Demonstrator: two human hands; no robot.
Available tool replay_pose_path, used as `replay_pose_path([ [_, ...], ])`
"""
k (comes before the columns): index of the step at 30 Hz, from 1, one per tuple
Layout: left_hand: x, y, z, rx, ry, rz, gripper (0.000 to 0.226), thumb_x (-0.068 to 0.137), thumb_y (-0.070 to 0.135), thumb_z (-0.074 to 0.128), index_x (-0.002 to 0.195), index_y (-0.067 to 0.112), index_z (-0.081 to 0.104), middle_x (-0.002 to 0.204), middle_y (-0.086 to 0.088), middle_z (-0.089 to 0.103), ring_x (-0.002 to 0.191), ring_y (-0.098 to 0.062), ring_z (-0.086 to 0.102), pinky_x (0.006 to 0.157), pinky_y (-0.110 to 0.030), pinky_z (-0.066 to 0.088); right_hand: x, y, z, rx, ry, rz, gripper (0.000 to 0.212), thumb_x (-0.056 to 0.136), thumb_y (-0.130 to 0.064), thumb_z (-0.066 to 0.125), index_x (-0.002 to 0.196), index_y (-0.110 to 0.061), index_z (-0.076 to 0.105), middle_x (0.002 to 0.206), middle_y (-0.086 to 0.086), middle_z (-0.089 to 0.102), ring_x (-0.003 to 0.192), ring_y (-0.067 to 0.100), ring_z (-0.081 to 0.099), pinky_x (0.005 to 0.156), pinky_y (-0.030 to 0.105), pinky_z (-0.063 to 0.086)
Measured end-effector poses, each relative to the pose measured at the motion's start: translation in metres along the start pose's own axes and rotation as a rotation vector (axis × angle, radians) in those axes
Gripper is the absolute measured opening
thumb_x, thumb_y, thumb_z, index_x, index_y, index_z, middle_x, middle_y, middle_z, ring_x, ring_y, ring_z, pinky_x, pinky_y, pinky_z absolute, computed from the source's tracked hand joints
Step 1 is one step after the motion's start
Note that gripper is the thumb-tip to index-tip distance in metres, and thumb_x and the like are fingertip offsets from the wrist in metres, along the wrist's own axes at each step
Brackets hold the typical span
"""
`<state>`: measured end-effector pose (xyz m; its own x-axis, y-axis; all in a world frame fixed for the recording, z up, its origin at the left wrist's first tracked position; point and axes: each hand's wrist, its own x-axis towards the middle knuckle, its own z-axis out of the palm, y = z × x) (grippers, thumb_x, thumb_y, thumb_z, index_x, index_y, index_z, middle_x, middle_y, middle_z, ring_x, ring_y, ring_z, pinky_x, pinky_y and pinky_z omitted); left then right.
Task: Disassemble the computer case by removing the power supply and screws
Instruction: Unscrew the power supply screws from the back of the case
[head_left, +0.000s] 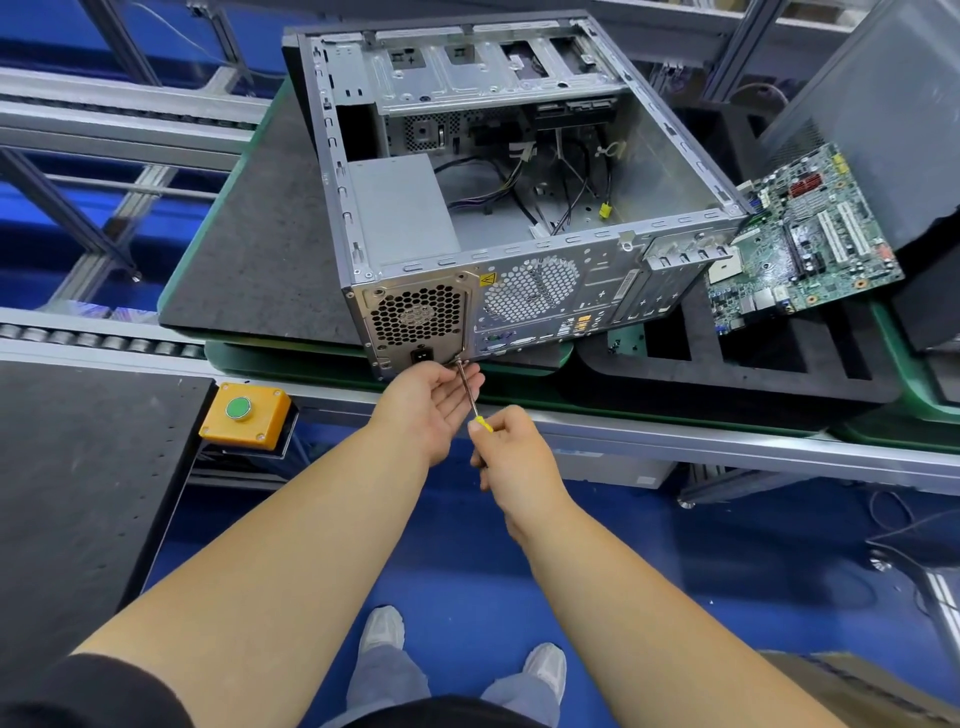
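Right hand (511, 457) grips a yellow-handled screwdriver (471, 397), tip at the grey metal computer case's (524, 291) rear power supply (415, 317); left hand (428, 402) cupped open beneath.

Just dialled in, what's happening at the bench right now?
A person is unscrewing the power supply from an open grey metal computer case lying on its side. The right hand grips a yellow-handled screwdriver, its tip at the lower right corner of the boxy silver power supply on the rear panel. The left hand is cupped open just beneath that corner, apparently to catch the screw. The power supply sits in the case. A green motherboard lies outside, to the right.
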<state>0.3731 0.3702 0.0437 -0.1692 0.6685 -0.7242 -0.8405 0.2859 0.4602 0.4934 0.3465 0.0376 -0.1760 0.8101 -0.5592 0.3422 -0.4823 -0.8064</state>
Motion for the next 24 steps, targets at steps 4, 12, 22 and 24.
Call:
replay_pose_path([
  [4, 0.003, -0.004, 0.0, 0.066, 0.016, 0.03, 0.013, 0.093, -0.001, 0.05, 0.098, -0.001, 0.062, 0.087, -0.011, 0.075, 0.091, -0.021, 0.071, 0.071, -0.024, 0.057, -0.001, -0.004, 0.0, -0.357, 0.091, -0.172, 0.021, 0.096, -0.033, 0.056, 0.085, -0.021, 0.042, 0.071, -0.003, 0.054, 0.06, 0.017, 0.046, 0.054, 0.032, 0.037],
  [12, 0.009, -0.005, 0.008, 0.102, 0.045, 0.027, 0.009, 0.093, -0.002, 0.056, 0.098, 0.001, 0.063, 0.093, -0.007, 0.071, 0.087, -0.014, 0.068, 0.065, -0.019, 0.055, -0.001, -0.003, 0.008, -0.72, 0.218, -0.362, 0.026, 0.094, -0.028, 0.058, 0.089, -0.024, 0.032, 0.072, -0.006, 0.046, 0.065, 0.021, 0.048, 0.047, 0.031, 0.028],
  [22, 0.004, -0.004, 0.013, 0.083, 0.041, 0.023, 0.011, 0.097, -0.003, 0.049, 0.099, -0.003, 0.06, 0.094, -0.008, 0.068, 0.107, -0.02, 0.063, 0.086, -0.025, 0.049, 0.001, 0.005, -0.016, 0.602, -0.357, 0.308, 0.044, 0.104, -0.039, 0.035, 0.094, -0.007, 0.063, 0.062, 0.004, 0.057, 0.051, 0.015, 0.047, 0.055, 0.028, 0.037],
  [24, 0.004, -0.004, 0.012, 0.076, 0.047, 0.023, 0.01, 0.097, -0.003, 0.05, 0.096, -0.001, 0.06, 0.099, -0.01, 0.068, 0.101, -0.019, 0.064, 0.084, -0.026, 0.05, -0.001, 0.007, -0.012, 0.642, -0.311, 0.299, 0.039, 0.105, -0.033, 0.038, 0.096, -0.006, 0.064, 0.061, 0.003, 0.055, 0.05, 0.014, 0.045, 0.052, 0.025, 0.036],
])
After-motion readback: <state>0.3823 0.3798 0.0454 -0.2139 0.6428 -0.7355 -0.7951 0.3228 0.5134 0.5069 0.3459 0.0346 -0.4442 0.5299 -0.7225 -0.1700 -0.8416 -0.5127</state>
